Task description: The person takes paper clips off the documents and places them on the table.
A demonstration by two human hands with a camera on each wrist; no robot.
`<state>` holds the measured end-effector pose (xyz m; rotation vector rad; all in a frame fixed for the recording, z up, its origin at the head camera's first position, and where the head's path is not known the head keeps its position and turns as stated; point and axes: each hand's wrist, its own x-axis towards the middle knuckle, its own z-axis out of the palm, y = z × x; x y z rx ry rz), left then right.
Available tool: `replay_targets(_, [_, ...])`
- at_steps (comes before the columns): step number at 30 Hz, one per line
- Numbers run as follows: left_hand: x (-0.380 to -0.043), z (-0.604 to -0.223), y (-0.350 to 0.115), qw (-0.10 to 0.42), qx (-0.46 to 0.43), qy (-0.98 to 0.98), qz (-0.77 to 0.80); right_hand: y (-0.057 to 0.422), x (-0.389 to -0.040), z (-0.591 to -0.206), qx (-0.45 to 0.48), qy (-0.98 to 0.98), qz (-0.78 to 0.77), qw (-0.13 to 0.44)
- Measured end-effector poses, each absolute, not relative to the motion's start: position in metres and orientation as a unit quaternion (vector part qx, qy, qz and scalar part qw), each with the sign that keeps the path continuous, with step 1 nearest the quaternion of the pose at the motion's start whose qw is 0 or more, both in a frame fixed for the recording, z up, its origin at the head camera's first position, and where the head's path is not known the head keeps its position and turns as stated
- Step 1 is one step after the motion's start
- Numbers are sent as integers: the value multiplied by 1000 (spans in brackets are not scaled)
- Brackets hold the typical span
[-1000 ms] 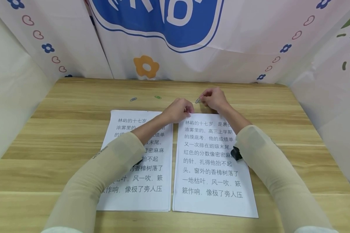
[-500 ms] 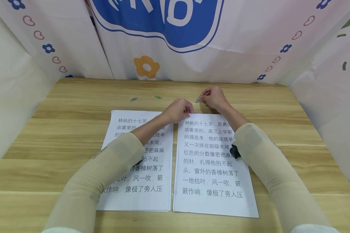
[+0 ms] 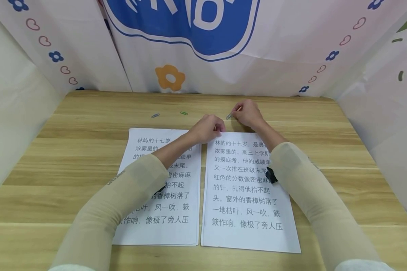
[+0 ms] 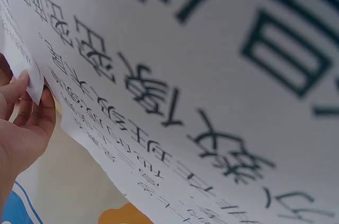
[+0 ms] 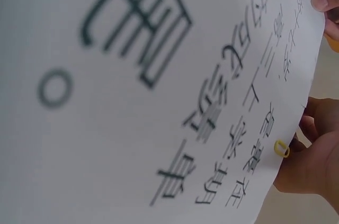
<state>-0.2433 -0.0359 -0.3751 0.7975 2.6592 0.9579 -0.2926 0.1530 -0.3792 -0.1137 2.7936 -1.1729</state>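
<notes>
Two printed paper stacks lie side by side, the left stack (image 3: 176,233) and the right stack (image 3: 240,239). My left hand (image 3: 206,128) pinches the top left corner of the right stack; in the left wrist view the thumb and fingers of the left hand (image 4: 24,121) grip that corner. Beyond the top edge of the right stack, my right hand (image 3: 248,113) pinches a small greyish-blue paper clip (image 3: 228,116). In the right wrist view a yellow paper clip (image 5: 281,149) sits on the sheet's top edge, in front of the right hand (image 5: 315,155).
A blue paper clip (image 3: 155,115) and a green paper clip (image 3: 184,113) lie on the wooden table (image 3: 88,150) behind the left stack. A printed white cloth (image 3: 274,71) hangs along the table's back edge. My forearms cover parts of both stacks.
My right hand has shifted slightly back and to the left with the paper clip in its fingers. The left hand and both stacks have stayed in place.
</notes>
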Motion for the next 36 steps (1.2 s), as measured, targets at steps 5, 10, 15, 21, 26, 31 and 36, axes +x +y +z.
replay_targets(5, [-244, -375, -36, 100, 270, 901, 325, 152, -294, -380, -35, 926, -373, 49])
replay_targets(10, [-244, -375, -36, 99, 270, 901, 323, 151, -295, -381, -36, 929, -367, 42])
replay_targets(15, [-243, -374, -36, 101, 270, 902, 323, 152, -294, -380, -29, 928, -370, 43])
replay_targets(21, [-243, -374, -37, 102, 267, 903, 320, 152, -293, -380, -26, 926, -373, 49])
replay_targets(26, [-243, -374, -37, 103, 266, 904, 320, 154, -291, -379, -29, 927, -369, 50])
replay_targets(31, [-242, -373, -37, 107, 261, 903, 324, 155, -290, -379, -36, 930, -364, 47])
replay_targets(36, [-241, -372, -37, 108, 259, 902, 326, 155, -289, -380, -42, 931, -360, 42])
